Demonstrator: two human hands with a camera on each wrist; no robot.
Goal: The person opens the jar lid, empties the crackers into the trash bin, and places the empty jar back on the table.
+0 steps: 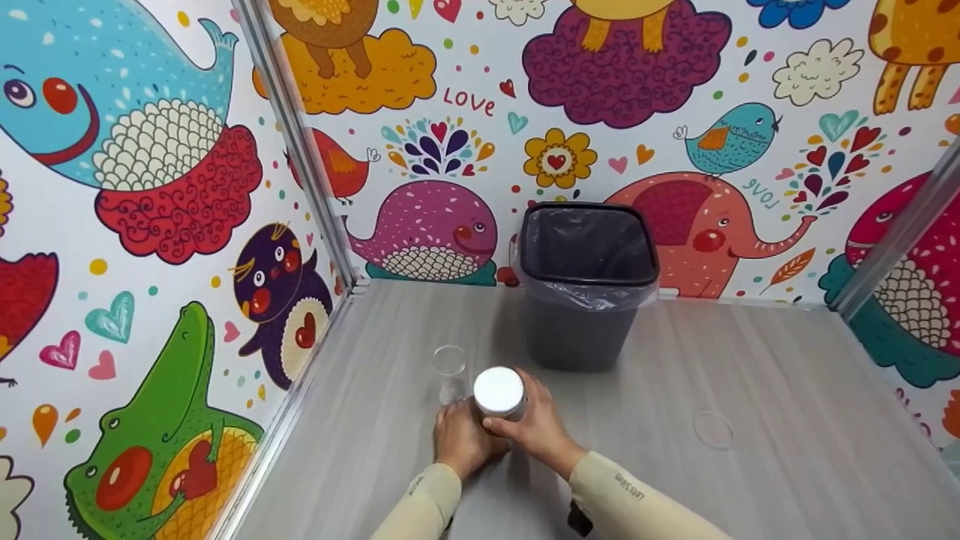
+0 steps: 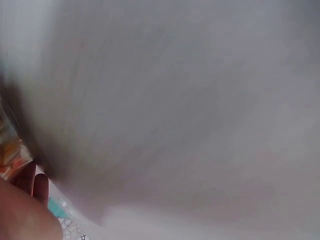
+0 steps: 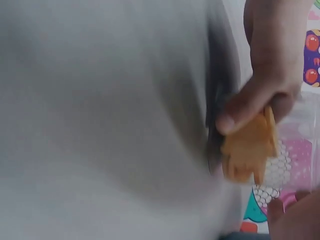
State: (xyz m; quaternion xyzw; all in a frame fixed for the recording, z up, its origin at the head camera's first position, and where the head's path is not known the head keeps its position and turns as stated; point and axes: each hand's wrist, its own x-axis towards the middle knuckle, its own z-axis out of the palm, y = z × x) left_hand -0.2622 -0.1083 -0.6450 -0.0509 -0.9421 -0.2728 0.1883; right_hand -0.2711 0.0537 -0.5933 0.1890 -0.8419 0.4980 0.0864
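Note:
My right hand (image 1: 541, 421) grips a cylindrical container with a round white top (image 1: 499, 390), held upright in front of me with fingers and thumb around its side. In the right wrist view its clear wall (image 3: 302, 125) shows, with my right fingers (image 3: 295, 217) below it in the picture. My left hand (image 1: 463, 439) is close against the container's lower left side. Its thumb presses an orange-yellow piece with notched edges (image 3: 250, 150), pinched at the container's lower end. The left wrist view has only part of my left hand (image 2: 25, 215) at its corner; the pinched piece is hidden there.
A grey bin (image 1: 577, 337) with a clear plastic liner stands at the back against the patterned wall. Thin clear round discs lie on the table: one at the left (image 1: 449, 361), another at the right (image 1: 712, 430). Cartoon-printed panels (image 1: 172, 300) border the table at left and back.

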